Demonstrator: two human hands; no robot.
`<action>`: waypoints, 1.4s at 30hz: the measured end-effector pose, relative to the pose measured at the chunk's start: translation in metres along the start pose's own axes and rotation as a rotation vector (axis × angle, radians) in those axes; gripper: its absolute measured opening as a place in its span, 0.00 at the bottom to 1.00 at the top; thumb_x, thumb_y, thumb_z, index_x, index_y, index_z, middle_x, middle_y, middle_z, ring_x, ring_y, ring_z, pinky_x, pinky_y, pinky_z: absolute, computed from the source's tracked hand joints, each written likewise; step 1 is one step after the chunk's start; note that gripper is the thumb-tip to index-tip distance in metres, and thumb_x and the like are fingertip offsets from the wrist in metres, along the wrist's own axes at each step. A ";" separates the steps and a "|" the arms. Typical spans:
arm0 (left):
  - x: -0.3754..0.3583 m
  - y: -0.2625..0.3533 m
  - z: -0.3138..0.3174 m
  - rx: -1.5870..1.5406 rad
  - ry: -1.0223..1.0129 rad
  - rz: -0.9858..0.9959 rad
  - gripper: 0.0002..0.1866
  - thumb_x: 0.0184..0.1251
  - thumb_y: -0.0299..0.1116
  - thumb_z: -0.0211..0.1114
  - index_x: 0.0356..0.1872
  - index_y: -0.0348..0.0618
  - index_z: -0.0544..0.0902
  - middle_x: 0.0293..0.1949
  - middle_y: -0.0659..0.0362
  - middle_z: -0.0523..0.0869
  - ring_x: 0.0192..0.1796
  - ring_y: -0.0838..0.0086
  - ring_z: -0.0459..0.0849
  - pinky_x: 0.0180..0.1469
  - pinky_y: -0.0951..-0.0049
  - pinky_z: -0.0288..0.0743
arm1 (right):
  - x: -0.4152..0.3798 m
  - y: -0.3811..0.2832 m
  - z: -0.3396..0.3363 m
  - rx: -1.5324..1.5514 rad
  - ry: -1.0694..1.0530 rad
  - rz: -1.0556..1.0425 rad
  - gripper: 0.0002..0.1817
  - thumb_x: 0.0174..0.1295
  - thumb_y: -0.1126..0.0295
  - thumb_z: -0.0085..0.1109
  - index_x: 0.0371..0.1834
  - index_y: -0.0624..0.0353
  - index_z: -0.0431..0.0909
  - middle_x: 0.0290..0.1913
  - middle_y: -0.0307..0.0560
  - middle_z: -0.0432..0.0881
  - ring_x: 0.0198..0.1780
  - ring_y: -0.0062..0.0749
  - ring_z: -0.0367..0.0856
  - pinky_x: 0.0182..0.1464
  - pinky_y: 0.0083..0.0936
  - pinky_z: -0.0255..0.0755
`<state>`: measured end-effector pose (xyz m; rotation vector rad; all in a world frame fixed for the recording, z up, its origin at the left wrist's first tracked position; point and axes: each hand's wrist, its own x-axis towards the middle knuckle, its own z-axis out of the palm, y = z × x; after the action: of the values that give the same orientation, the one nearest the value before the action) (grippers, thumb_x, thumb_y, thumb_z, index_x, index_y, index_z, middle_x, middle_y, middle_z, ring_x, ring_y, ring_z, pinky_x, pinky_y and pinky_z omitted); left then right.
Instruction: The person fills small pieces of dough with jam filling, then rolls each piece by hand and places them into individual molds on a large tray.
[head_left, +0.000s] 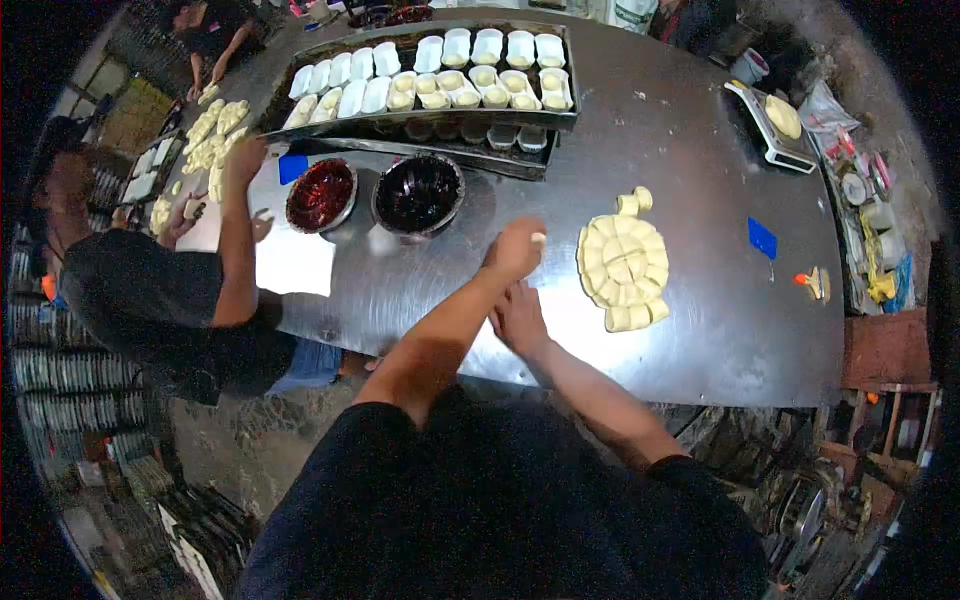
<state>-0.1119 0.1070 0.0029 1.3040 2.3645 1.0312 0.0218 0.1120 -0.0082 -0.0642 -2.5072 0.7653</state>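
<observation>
My left hand is closed above the metal table, with a small pale piece of dough showing at its fingers. Just below its wrist, my right hand has its fingers drawn together; whatever they may hold is hidden. To the right of both hands lies a round cluster of cut dough pieces, with a few loose pieces around it. Left of my hands stand a bowl of dark filling and a bowl of red filling.
Behind the bowls is a tray of white paper cups, several with dough inside. A scale carrying dough and a blue scraper are on the right. A co-worker works close on my left; another person is farther back.
</observation>
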 end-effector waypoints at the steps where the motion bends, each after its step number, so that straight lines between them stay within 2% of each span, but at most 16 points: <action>1: -0.006 0.007 -0.013 -0.101 0.143 -0.054 0.19 0.54 0.19 0.60 0.49 0.45 0.83 0.50 0.47 0.82 0.55 0.49 0.79 0.58 0.59 0.74 | 0.004 0.018 0.005 0.012 -0.014 0.025 0.11 0.50 0.74 0.62 0.37 0.59 0.77 0.34 0.54 0.74 0.40 0.53 0.72 0.43 0.45 0.66; 4: -0.046 0.013 -0.067 -0.085 0.162 0.096 0.19 0.61 0.23 0.58 0.55 0.44 0.79 0.54 0.47 0.79 0.56 0.49 0.78 0.60 0.59 0.72 | -0.029 0.029 -0.023 -0.064 0.127 0.076 0.06 0.46 0.75 0.64 0.28 0.59 0.77 0.34 0.53 0.74 0.38 0.51 0.73 0.41 0.47 0.66; 9: -0.125 -0.048 -0.066 -0.248 0.263 -0.131 0.12 0.63 0.25 0.58 0.47 0.40 0.81 0.47 0.46 0.81 0.51 0.48 0.79 0.56 0.56 0.72 | -0.024 -0.009 -0.008 0.066 0.008 -0.063 0.07 0.48 0.74 0.64 0.29 0.56 0.76 0.35 0.50 0.73 0.43 0.48 0.73 0.43 0.44 0.67; 12: -0.136 -0.053 -0.082 0.317 0.276 -0.164 0.09 0.65 0.28 0.60 0.44 0.42 0.81 0.45 0.50 0.80 0.47 0.52 0.77 0.49 0.54 0.71 | -0.004 0.037 -0.009 0.187 -0.095 0.170 0.05 0.55 0.71 0.59 0.32 0.57 0.74 0.33 0.48 0.73 0.37 0.47 0.73 0.40 0.43 0.67; 13: -0.141 -0.054 -0.085 0.330 0.282 -0.159 0.09 0.65 0.28 0.60 0.44 0.42 0.81 0.45 0.50 0.80 0.47 0.52 0.77 0.49 0.54 0.71 | -0.008 0.034 -0.027 -0.097 0.160 -0.020 0.03 0.56 0.73 0.58 0.30 0.57 0.74 0.30 0.48 0.73 0.34 0.46 0.74 0.38 0.44 0.66; 19: -0.144 -0.070 -0.058 0.372 0.363 -0.133 0.12 0.66 0.30 0.58 0.49 0.45 0.79 0.50 0.53 0.77 0.50 0.57 0.75 0.53 0.57 0.68 | -0.010 -0.004 -0.020 0.083 -0.088 -0.010 0.03 0.52 0.74 0.59 0.29 0.59 0.77 0.34 0.53 0.76 0.43 0.49 0.75 0.44 0.44 0.70; 20: -0.143 -0.074 -0.059 0.371 0.335 -0.096 0.15 0.66 0.27 0.56 0.53 0.45 0.79 0.51 0.52 0.77 0.51 0.57 0.74 0.54 0.57 0.67 | -0.005 0.023 -0.011 -0.024 -0.153 -0.040 0.09 0.52 0.75 0.63 0.37 0.56 0.78 0.43 0.51 0.76 0.47 0.50 0.75 0.46 0.42 0.70; 23: -0.145 -0.063 -0.068 0.408 0.280 -0.136 0.19 0.63 0.25 0.56 0.56 0.45 0.78 0.51 0.52 0.77 0.52 0.57 0.74 0.56 0.58 0.67 | -0.025 0.049 -0.042 -0.211 -0.294 0.047 0.09 0.51 0.77 0.63 0.37 0.58 0.79 0.39 0.53 0.78 0.45 0.51 0.76 0.44 0.41 0.71; 27: -0.143 -0.059 -0.071 0.396 0.281 -0.133 0.22 0.58 0.23 0.56 0.56 0.45 0.78 0.49 0.53 0.76 0.50 0.58 0.73 0.54 0.58 0.66 | -0.031 0.000 -0.064 0.160 -0.263 0.214 0.08 0.50 0.78 0.63 0.35 0.58 0.82 0.37 0.52 0.79 0.42 0.49 0.77 0.46 0.37 0.74; 29: -0.142 -0.060 -0.069 0.382 0.272 -0.136 0.22 0.58 0.24 0.57 0.56 0.45 0.78 0.49 0.53 0.76 0.49 0.58 0.73 0.53 0.58 0.66 | 0.036 -0.013 -0.062 0.478 -0.396 0.918 0.07 0.58 0.71 0.65 0.38 0.60 0.83 0.43 0.48 0.84 0.43 0.31 0.83 0.49 0.28 0.77; 30: -0.143 -0.063 -0.071 0.381 0.256 -0.144 0.22 0.57 0.24 0.57 0.55 0.45 0.78 0.48 0.52 0.76 0.49 0.58 0.73 0.53 0.58 0.66 | 0.083 -0.003 -0.061 0.452 -0.474 0.974 0.11 0.57 0.70 0.66 0.43 0.61 0.83 0.46 0.47 0.85 0.45 0.25 0.82 0.50 0.25 0.77; 31: -0.143 -0.066 -0.072 0.389 0.234 -0.143 0.22 0.57 0.24 0.57 0.55 0.45 0.78 0.48 0.52 0.76 0.49 0.58 0.73 0.53 0.58 0.66 | 0.128 -0.009 -0.072 0.808 -0.327 0.929 0.17 0.56 0.70 0.68 0.48 0.61 0.81 0.45 0.49 0.85 0.45 0.26 0.83 0.50 0.25 0.77; 34: -0.140 -0.067 -0.070 0.377 0.245 -0.153 0.21 0.58 0.23 0.56 0.54 0.46 0.78 0.48 0.52 0.75 0.48 0.56 0.73 0.52 0.57 0.66 | 0.248 0.044 -0.034 0.680 -0.070 0.182 0.22 0.51 0.72 0.68 0.52 0.62 0.79 0.48 0.46 0.85 0.48 0.32 0.85 0.54 0.29 0.77; 36: -0.140 -0.066 -0.070 0.366 0.247 -0.143 0.20 0.59 0.23 0.57 0.54 0.44 0.78 0.48 0.51 0.75 0.47 0.56 0.73 0.50 0.58 0.66 | 0.338 -0.002 -0.068 0.427 0.074 0.148 0.19 0.52 0.69 0.68 0.49 0.59 0.80 0.44 0.50 0.85 0.46 0.35 0.85 0.51 0.30 0.77; 39: -0.142 -0.072 -0.069 0.350 0.238 -0.149 0.19 0.61 0.24 0.59 0.55 0.44 0.79 0.48 0.51 0.76 0.45 0.57 0.74 0.48 0.58 0.68 | 0.455 0.033 -0.029 0.230 0.504 -0.265 0.19 0.54 0.64 0.68 0.48 0.58 0.81 0.41 0.51 0.82 0.44 0.44 0.83 0.47 0.35 0.76; 42: -0.146 -0.080 -0.058 0.344 0.226 -0.211 0.22 0.59 0.24 0.59 0.57 0.49 0.76 0.52 0.52 0.76 0.54 0.56 0.74 0.55 0.57 0.68 | 0.513 0.089 0.045 0.122 0.611 -0.288 0.19 0.55 0.61 0.67 0.48 0.57 0.81 0.44 0.53 0.80 0.47 0.47 0.81 0.48 0.38 0.76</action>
<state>-0.1110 -0.0667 -0.0268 1.0506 2.8777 0.7673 -0.4535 0.2608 0.1487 0.0920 -1.8375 0.6543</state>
